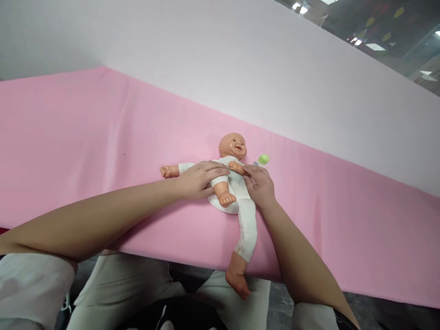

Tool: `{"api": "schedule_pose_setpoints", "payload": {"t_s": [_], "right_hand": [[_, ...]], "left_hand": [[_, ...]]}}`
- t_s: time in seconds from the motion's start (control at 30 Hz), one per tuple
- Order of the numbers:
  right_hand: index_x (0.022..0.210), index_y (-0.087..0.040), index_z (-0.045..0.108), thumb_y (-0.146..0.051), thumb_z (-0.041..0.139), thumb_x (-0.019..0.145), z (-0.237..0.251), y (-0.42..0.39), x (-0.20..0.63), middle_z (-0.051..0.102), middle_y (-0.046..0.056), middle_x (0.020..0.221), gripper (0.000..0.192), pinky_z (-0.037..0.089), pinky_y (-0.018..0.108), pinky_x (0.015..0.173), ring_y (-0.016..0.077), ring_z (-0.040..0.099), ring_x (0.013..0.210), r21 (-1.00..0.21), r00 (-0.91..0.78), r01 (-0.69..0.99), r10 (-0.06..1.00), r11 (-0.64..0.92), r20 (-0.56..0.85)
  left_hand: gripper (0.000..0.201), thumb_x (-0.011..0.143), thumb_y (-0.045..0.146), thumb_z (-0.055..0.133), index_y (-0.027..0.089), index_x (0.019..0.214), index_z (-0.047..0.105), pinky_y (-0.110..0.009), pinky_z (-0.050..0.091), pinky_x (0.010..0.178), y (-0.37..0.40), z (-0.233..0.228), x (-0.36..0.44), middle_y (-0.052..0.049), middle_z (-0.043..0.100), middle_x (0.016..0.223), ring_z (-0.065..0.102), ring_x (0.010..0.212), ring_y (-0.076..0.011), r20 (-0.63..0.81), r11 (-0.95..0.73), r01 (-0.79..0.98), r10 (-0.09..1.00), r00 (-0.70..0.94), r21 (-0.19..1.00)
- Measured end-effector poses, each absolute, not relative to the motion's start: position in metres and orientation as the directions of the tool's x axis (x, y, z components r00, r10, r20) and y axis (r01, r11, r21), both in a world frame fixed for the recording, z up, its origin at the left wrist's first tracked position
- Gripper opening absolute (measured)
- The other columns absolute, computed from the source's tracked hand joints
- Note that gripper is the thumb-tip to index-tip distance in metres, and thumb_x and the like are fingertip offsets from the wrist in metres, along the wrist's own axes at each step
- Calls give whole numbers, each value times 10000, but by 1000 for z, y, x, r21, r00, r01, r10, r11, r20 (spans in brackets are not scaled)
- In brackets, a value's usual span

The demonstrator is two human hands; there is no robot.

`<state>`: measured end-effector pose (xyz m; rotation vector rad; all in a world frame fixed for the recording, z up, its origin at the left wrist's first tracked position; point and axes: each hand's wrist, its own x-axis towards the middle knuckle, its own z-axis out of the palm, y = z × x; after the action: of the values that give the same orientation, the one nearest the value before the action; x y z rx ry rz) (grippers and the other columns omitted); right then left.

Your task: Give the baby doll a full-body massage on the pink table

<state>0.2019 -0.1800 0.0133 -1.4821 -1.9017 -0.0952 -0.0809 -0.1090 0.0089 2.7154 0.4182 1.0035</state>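
A baby doll (246, 201) with a bald plastic head and a white cloth body lies on its back on the pink-covered table. One of its legs is bent up over the belly, and the other hangs past the table's front edge. My left hand (197, 179) is closed around the bent leg, fingers over the top and thumb below. At the doll's chest, my right hand (260, 183) grips the doll's small hand and side; its fingertips are partly hidden. Just beyond my right hand lies a small light green rounded object (263, 159), its kind unclear.
The pink cloth (154, 123) covers the table up to a pale wall panel (206, 55) behind it. Dark glass with reflections (378, 36) shows at upper right. My legs (130, 288) are under the front edge.
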Motion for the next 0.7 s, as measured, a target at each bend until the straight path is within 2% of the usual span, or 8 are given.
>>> {"api": "schedule_pose_setpoints", "payload": {"t_s": [0.07,0.13,0.27,0.33,0.43,0.5,0.57,0.7], "right_hand": [[1251,-280,738,-333,606,974,13,-178,200,773,68,1273,312,526,525,1120,293,663,1230,-353,-70,881,824,316,562],[1239,-265,727,-386,632,949,12,-177,206,766,92,1259,328,542,537,1072,309,682,1185,-402,31,883,824,243,566],[1422,-241,572,-432,626,945,13,-178,231,743,121,1297,516,541,493,1031,294,686,1195,-594,301,796,772,120,559],[1525,-231,447,-457,655,930,14,-179,247,743,127,1295,669,531,485,1031,291,683,1198,-694,434,719,758,34,487],[1590,-179,336,-507,686,907,14,-177,271,757,153,1228,835,526,491,1020,302,701,1134,-786,578,603,752,-133,316],[1603,-136,316,-536,682,900,12,-174,284,758,178,1197,889,528,493,1014,317,711,1105,-789,641,560,735,-252,221],[1566,-127,398,-564,697,872,10,-172,295,743,206,1225,873,532,499,1009,343,707,1126,-738,674,558,727,-380,135],[1279,-184,667,-581,698,847,12,-174,302,754,198,1194,587,537,512,965,378,709,1096,-542,621,680,781,-495,66]], "left_hand": [[506,971,366,657,199,1445,595,-526,544,1124,-112,10,-81,-185,665,1448,654,1333,-336,629,-950,166,300,717,264],[492,979,354,647,204,1444,589,-506,561,1110,-119,12,-83,-187,666,1449,666,1321,-325,681,-970,123,235,693,209],[438,986,332,642,225,1409,611,-503,557,1123,-147,21,-84,-179,647,1494,648,1354,-335,686,-998,-13,34,727,63],[411,974,349,656,244,1372,642,-479,544,1155,-164,24,-84,-160,648,1504,619,1398,-327,646,-991,-125,-65,761,48],[377,950,367,657,290,1317,687,-474,530,1180,-182,26,-83,-118,675,1482,625,1393,-307,575,-969,-230,-138,807,90],[353,947,378,647,310,1288,708,-493,524,1182,-187,26,-83,-107,697,1451,636,1377,-307,533,-963,-252,-166,830,93],[341,953,373,636,306,1277,718,-504,517,1184,-188,27,-85,-113,703,1438,632,1381,-313,509,-964,-256,-187,840,69],[364,937,343,642,297,1290,718,-508,516,1181,-187,30,-88,-125,704,1428,623,1386,-323,502,-963,-265,-208,840,45]]}}
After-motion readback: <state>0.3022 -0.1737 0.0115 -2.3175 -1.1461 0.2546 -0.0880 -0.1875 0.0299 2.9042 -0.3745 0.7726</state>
